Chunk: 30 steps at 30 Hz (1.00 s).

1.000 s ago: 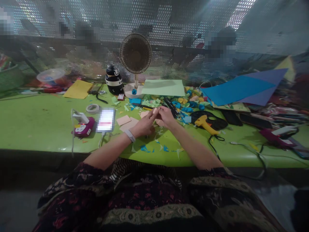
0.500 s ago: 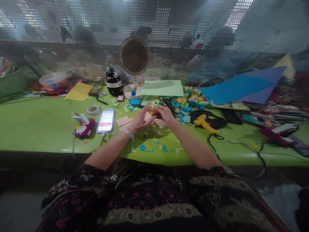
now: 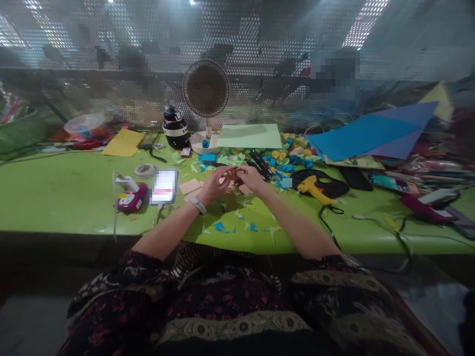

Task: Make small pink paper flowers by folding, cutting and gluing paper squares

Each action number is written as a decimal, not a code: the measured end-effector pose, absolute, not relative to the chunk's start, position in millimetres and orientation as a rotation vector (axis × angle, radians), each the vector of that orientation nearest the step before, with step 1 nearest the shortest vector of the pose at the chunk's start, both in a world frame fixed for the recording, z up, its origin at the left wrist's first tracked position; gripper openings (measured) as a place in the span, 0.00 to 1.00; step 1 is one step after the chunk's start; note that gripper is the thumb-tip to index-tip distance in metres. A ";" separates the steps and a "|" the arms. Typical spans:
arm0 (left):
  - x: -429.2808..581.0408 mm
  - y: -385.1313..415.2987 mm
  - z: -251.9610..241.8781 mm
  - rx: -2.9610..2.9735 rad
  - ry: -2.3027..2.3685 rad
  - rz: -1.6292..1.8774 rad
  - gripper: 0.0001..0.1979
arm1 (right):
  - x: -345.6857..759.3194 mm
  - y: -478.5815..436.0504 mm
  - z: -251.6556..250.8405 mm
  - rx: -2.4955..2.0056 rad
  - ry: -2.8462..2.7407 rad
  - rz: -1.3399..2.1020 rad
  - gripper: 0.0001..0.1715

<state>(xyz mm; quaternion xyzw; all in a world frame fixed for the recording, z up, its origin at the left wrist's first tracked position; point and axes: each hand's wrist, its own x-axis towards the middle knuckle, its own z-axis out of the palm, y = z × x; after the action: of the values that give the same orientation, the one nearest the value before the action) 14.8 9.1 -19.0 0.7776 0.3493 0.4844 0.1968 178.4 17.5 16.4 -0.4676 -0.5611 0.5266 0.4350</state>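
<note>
Over the green table, my left hand [image 3: 214, 185] and my right hand [image 3: 251, 178] meet around a small orange piece of paper [image 3: 232, 174]. Fingers of both hands are closed on it from either side, and its exact shape is partly hidden. Beneath and beside my hands lie pale pink paper squares [image 3: 190, 186]. Green paper scraps [image 3: 237, 159] are heaped just beyond my fingers, beside a black tool [image 3: 261, 164] that looks like a stapler or scissors. Blue paper offcuts [image 3: 220, 227] are scattered nearer my body.
A yellow glue gun [image 3: 315, 190] rests on a black pad to the right, its cord trailing off the front edge. Left of my arm are a lit phone [image 3: 163, 187], a tape roll [image 3: 145, 170] and a purple power adapter [image 3: 130, 199]. Behind stand a fan [image 3: 207, 89] and a black bottle [image 3: 176, 129].
The spread fingers of my left hand have curled in and closed on the orange paper. My right hand stays nearly in place, holding it.
</note>
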 end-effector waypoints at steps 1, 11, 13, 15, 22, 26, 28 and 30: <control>15.4 9.3 -18.6 2.162 0.999 1.360 0.19 | 178.1 16.9 16.7 -1.165 -1.404 1.303 0.11; 17.2 15.7 -19.1 1.566 0.984 1.401 0.13 | 183.3 14.1 20.8 -1.076 -1.391 1.333 0.24; 17.3 15.8 -18.4 1.488 0.965 1.416 0.13 | 184.5 15.4 19.7 -1.053 -1.404 1.322 0.24; 17.4 15.8 -17.5 1.433 0.944 1.436 0.13 | 184.9 16.6 18.6 -1.040 -1.418 1.296 0.24; 16.4 17.5 -18.0 1.434 0.924 1.462 0.11 | 185.2 17.8 17.5 -1.046 -1.447 1.221 0.24; 16.1 18.5 -19.6 1.458 0.947 1.471 0.11 | 185.5 18.5 15.9 -1.060 -1.472 1.188 0.25; 16.0 18.6 -20.1 1.471 0.945 1.467 0.11 | 185.5 18.8 15.3 -1.064 -1.483 1.176 0.24; 15.9 18.6 -20.3 1.477 0.937 1.460 0.12 | 185.3 19.2 15.0 -1.070 -1.495 1.163 0.22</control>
<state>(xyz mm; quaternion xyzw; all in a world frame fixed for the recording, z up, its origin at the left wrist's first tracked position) 15.9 18.6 -20.3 0.5889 0.3735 0.5821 0.4182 185.3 19.2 15.0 -0.4355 -0.6087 0.4733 0.4645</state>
